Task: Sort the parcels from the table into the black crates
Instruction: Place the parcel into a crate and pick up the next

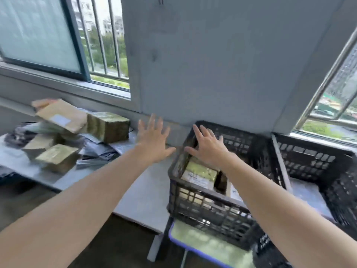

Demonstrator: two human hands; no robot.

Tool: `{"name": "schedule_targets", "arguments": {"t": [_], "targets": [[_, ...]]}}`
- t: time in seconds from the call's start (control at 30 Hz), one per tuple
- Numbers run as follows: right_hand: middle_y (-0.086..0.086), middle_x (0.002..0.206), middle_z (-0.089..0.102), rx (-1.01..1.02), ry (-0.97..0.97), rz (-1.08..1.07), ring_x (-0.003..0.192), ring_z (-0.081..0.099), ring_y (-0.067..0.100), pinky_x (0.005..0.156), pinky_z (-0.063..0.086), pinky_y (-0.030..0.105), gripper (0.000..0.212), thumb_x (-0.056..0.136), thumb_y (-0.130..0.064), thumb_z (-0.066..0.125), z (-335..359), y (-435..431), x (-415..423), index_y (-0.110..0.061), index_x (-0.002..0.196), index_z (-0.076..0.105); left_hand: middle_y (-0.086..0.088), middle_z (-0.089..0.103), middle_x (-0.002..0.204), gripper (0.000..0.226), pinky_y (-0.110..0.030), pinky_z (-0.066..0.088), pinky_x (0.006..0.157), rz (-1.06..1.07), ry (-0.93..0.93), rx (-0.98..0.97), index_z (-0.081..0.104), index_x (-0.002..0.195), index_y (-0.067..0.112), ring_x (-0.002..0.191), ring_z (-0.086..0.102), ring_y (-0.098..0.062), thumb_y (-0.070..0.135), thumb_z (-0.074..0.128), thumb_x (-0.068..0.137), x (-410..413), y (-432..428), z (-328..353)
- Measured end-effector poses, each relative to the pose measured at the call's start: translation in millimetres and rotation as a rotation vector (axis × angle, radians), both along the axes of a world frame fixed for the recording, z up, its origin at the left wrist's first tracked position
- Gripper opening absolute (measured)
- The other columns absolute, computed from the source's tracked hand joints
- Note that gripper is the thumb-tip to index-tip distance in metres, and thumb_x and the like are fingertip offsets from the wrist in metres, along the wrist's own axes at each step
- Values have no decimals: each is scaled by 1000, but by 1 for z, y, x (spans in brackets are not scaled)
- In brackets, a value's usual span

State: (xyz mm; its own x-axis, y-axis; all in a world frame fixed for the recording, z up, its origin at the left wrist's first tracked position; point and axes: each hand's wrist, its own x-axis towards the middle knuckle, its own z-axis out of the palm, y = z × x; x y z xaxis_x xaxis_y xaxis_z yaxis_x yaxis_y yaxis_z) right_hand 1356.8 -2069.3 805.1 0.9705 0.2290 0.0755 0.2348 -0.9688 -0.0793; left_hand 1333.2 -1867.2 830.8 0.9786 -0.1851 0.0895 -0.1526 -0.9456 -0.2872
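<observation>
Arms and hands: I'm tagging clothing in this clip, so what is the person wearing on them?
Nothing that shows. The left arm and right arm are bare to the picture's edge, with no sleeve or cuff in view. The left hand and right hand have no gloves, and no watch, bracelet or ring can be seen, though the blur could hide a thin ring.

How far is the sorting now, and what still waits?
Done: taped cardboard boxes lie in the nearer black slatted plastic crate, a pale flat parcel in the farther black crate. In hand: nothing; the right hand spreads open over the nearer crate, the left hand over the grey table. Left: brown cardboard boxes, a kraft envelope and grey plastic mailers piled there.
</observation>
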Motion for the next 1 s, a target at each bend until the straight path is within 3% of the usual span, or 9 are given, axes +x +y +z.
{"name": "schedule_targets", "arguments": {"t": [0.2,0.47,1.0], "targets": [[4,165,6,27,24,104,151,5,25,116,12,60,94,90,-69,43,-17,122,-2,-24,157,-5,-8,-7,165,83,-60,4,117,71,74,-42,4,158,25,151,-13,-34,72,27,93,-19,116,-26],[5,165,-1,40,103,128,151,3,25,115,13,61,96,90,-71,42,-47,222,51,-23,157,-6,-8,-9,165,84,-59,6,118,182,140,-94,0,158,23,150,-15,-33,73,23,94,2,210,-57],[7,164,5,129,243,84,148,9,28,110,22,65,90,90,-68,45,-112,398,243,-25,156,2,-9,-10,165,85,-58,8,118,434,285,-182,-2,158,25,151,-13,-32,71,29,93,175,392,-113]]}}
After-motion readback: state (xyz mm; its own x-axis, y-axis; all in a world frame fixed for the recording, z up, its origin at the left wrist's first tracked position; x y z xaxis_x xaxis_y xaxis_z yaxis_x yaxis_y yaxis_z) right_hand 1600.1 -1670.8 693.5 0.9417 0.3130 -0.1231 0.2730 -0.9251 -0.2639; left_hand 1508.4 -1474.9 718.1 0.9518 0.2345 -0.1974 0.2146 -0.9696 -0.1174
